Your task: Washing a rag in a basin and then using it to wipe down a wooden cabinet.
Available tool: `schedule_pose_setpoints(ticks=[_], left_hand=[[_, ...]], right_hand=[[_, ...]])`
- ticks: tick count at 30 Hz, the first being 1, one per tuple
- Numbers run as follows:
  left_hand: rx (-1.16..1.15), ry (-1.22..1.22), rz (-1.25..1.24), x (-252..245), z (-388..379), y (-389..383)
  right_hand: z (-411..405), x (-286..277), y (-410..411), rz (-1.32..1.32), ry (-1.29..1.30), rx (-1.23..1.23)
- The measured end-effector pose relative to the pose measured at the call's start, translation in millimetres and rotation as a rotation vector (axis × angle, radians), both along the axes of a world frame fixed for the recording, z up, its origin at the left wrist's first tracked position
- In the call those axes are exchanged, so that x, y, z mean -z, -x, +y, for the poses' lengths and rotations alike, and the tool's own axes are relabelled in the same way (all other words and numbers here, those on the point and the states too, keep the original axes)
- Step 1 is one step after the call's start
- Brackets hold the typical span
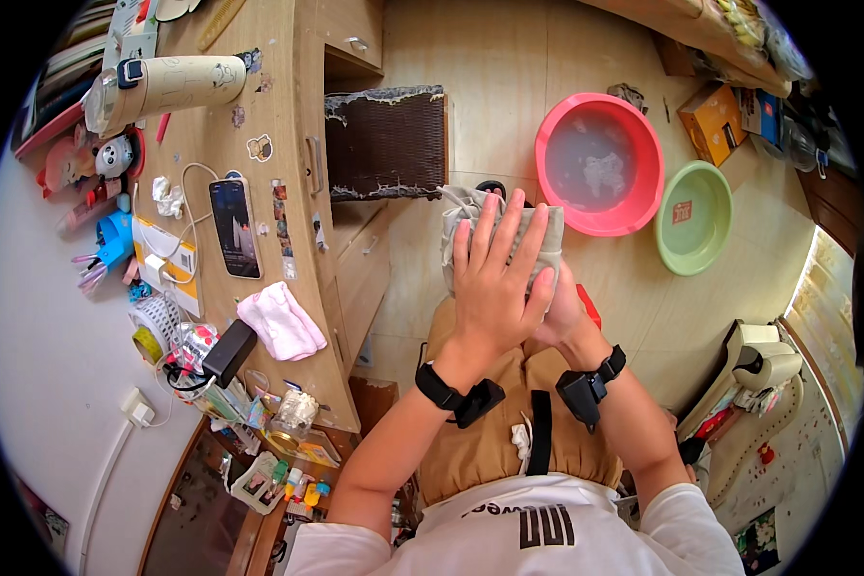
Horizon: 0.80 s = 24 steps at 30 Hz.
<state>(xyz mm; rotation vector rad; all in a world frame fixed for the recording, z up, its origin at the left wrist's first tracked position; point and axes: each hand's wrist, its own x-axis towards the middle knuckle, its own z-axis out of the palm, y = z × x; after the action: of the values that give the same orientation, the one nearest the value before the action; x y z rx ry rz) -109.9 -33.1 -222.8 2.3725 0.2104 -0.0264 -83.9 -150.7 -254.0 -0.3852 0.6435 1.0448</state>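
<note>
A folded grey cloth (547, 241) is pressed between my two hands, above my lap. My left hand (500, 277) lies flat over its upper side, fingers spread and pointing away from me. From beneath, my right hand (561, 309) supports the cloth; most of its fingers are hidden behind the cloth and my left hand. Loose folds show at the cloth's far left corner. Beyond it on the floor stands a pink basin (651, 151) of cloudy, sudsy water, with a green basin (725, 216) beside it.
On the left, a wooden desk (259, 216) holds a smartphone (235, 227), a pink cloth (282, 320) and a tumbler (173, 83). A worn woven-top stool (389, 144) stands partly under the desk. An orange box (713, 122) lies past the basins; a red object (589, 306) shows behind my right wrist.
</note>
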Motion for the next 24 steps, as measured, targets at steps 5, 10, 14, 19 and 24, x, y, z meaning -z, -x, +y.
schedule_pose_setpoints(ticks=[5,10,14,19,24], left_hand=[[-0.014,-0.028,-0.021,0.4,-1.1,-3.3],[0.003,-0.004,0.008,4.4,-10.7,-5.8],[0.033,0.009,0.041,4.9,-16.3,-4.4],[0.055,0.086,0.06,3.2,-15.8,-5.6],[0.1,0.116,0.083,-9.8,-14.9,-12.5]], right_hand=[[2.8,-5.1,-5.7,-0.017,0.013,0.007],[-8.8,0.1,-4.9,-0.001,0.043,0.006],[-16.9,5.6,-0.2,0.013,0.051,0.046],[-20.2,2.2,-2.9,0.035,0.061,0.042],[-25.2,12.2,-3.0,-0.056,0.129,0.061]])
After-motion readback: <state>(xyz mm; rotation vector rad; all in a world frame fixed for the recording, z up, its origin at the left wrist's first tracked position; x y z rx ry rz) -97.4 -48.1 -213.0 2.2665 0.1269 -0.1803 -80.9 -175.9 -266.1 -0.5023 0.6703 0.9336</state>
